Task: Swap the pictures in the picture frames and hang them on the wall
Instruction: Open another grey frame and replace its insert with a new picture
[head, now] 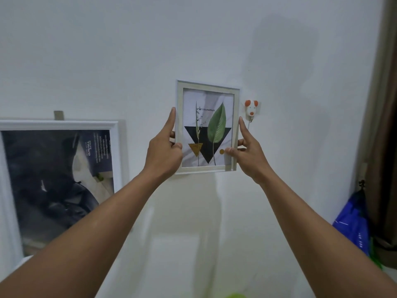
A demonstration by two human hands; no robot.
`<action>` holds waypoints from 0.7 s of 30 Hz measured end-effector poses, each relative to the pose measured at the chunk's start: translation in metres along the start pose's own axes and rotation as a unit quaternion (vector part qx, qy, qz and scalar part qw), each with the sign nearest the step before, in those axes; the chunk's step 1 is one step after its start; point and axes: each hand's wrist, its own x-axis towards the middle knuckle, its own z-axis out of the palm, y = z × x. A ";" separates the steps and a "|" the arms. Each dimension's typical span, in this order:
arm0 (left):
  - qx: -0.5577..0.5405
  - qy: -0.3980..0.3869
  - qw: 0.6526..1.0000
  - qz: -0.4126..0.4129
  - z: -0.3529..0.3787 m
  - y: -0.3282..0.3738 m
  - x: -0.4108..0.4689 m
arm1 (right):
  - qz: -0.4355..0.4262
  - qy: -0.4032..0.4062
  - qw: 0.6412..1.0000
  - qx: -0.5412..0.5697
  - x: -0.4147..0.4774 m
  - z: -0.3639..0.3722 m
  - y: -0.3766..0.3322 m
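A small white picture frame (208,85) with a green leaf and dark triangle print is held upright against the white wall (129,50). My left hand (165,147) grips its left edge, index finger stretched up along the side and thumb on the front. My right hand (247,151) grips the right edge the same way, thumb on the lower front corner. A larger white frame (116,151) with a dark picture hangs on the wall to the left, under a strip of tape (59,115).
A small mouse-shaped wall hook (251,109) with orange ears sticks to the wall just right of the small frame. A brown curtain (384,104) runs down the right side. A blue bag (352,224) hangs below it.
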 end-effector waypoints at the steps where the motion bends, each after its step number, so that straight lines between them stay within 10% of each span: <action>1: -0.006 -0.005 1.000 -0.005 -0.006 0.002 -0.007 | 0.001 -0.008 1.000 0.000 -0.008 -0.002 -0.004; 21: -0.123 -0.043 0.942 -0.308 -0.245 -0.012 -0.340 | 0.169 -0.218 0.956 0.103 -0.340 0.117 -0.106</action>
